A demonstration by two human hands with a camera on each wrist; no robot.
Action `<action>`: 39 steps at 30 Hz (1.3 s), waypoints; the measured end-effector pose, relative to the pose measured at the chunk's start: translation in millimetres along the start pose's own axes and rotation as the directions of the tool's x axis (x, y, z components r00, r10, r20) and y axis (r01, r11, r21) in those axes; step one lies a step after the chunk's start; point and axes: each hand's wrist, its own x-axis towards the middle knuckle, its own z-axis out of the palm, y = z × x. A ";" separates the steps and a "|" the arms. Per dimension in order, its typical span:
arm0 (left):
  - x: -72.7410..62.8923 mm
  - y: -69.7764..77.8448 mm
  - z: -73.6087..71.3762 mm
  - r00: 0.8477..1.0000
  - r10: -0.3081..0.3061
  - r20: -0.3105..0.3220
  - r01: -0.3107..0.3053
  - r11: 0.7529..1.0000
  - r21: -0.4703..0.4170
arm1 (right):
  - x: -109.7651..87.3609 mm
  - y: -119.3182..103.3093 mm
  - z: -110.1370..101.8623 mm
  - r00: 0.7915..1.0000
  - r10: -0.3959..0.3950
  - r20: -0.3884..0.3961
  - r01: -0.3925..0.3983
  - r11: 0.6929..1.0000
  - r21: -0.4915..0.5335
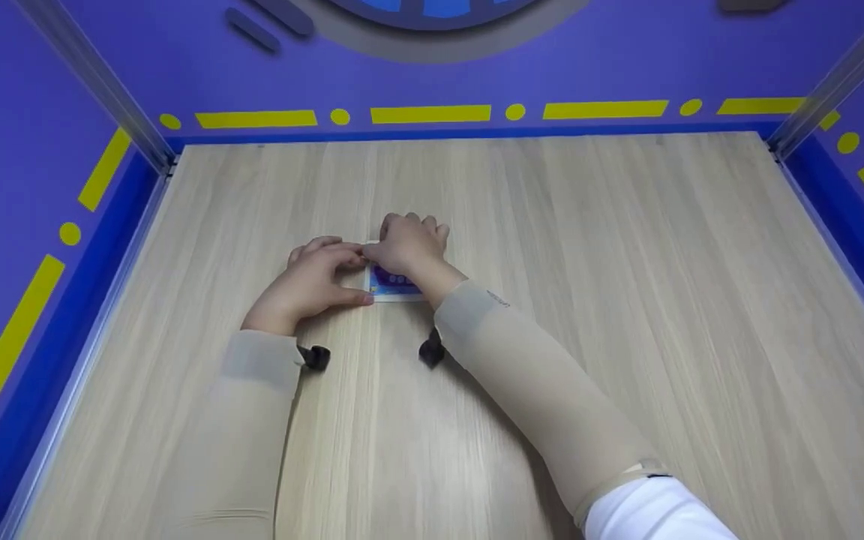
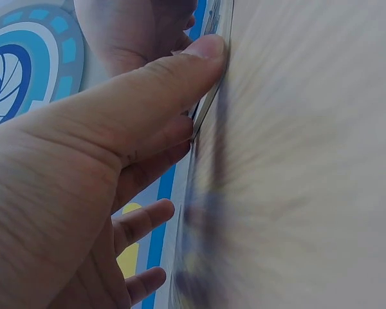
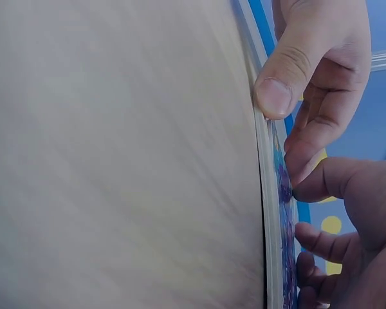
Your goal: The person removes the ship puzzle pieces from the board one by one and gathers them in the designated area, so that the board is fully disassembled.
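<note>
A small flat picture board (image 1: 394,291) with a pale border and a blue and purple print lies on the table. My left hand (image 1: 313,276) holds it at its left side, with the thumb on the near left corner and the forefinger by the far one. In the left wrist view that thumb presses on the board's edge (image 2: 209,103). My right hand (image 1: 411,244) is over the board with bent fingers, its thumb beside the left forefinger. The right wrist view shows its fingertips against the printed face (image 3: 287,257). Whether they pinch a loose piece is hidden.
The board lies on a wood-grain table (image 1: 627,315). Purple-blue panels (image 1: 432,82) with yellow bars and dots stand at its back and sides. Beige sleeves (image 1: 544,375) cover both forearms, and a small black camera (image 1: 316,358) sticks out by the left wrist.
</note>
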 end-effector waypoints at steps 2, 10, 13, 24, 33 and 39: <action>0.1 0.1 -0.3 1.000 0.000 0.002 0.000 1.000 -0.002 | 0.0 -0.1 0.4 1.000 -0.004 -0.001 0.004 1.000 0.005; 0.2 -0.6 0.3 1.000 0.027 -0.006 -0.027 1.000 -0.001 | 4.5 3.1 2.5 1.000 -0.017 0.003 0.017 0.999 0.043; -0.2 -0.4 -0.6 0.999 0.035 -0.003 -0.035 0.999 -0.009 | 5.5 6.8 0.5 0.999 -0.030 0.016 0.029 0.996 0.087; -0.6 1.1 -1.1 0.999 0.031 0.026 -0.031 0.999 0.009 | 5.5 31.4 -6.4 0.980 -0.187 0.066 0.163 0.948 0.272; 0.0 3.5 0.4 0.999 0.026 0.033 -0.026 1.000 0.002 | -2.9 45.4 -5.9 0.958 -0.287 -0.013 0.278 0.914 0.296; -0.4 1.5 -1.2 0.999 0.021 0.029 -0.021 1.000 0.004 | -2.4 48.3 -5.8 0.931 -0.362 -0.037 0.345 0.845 0.409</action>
